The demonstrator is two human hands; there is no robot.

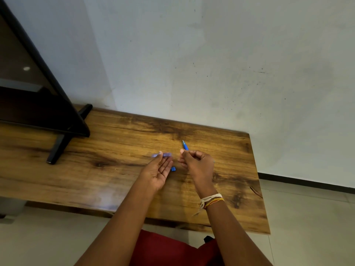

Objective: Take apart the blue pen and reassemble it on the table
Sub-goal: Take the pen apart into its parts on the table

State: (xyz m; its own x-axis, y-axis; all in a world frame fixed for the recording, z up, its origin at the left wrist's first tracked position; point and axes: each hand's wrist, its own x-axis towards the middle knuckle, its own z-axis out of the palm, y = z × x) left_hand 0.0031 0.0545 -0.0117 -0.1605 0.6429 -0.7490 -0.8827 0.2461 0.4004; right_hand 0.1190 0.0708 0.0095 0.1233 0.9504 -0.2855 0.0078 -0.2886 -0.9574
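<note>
The blue pen is in pieces over the wooden table (119,143). My right hand (197,164) is closed around the pen body (185,145), whose blue tip end pokes up and away past my fingers. A pale blue translucent cap (162,155) sits blurred at the fingertips of my left hand (160,171), which is palm-up with fingers stretched; I cannot tell whether it rests on the fingers or on the table. A small blue end piece (173,169) lies on the table between my two hands.
A black-framed stand with a dark panel (38,104) occupies the table's left end, one foot (57,148) reaching toward the middle. A grey wall (211,64) rises behind the table. The table's right edge (257,179) drops to a tiled floor. Red cloth (169,248) lies below.
</note>
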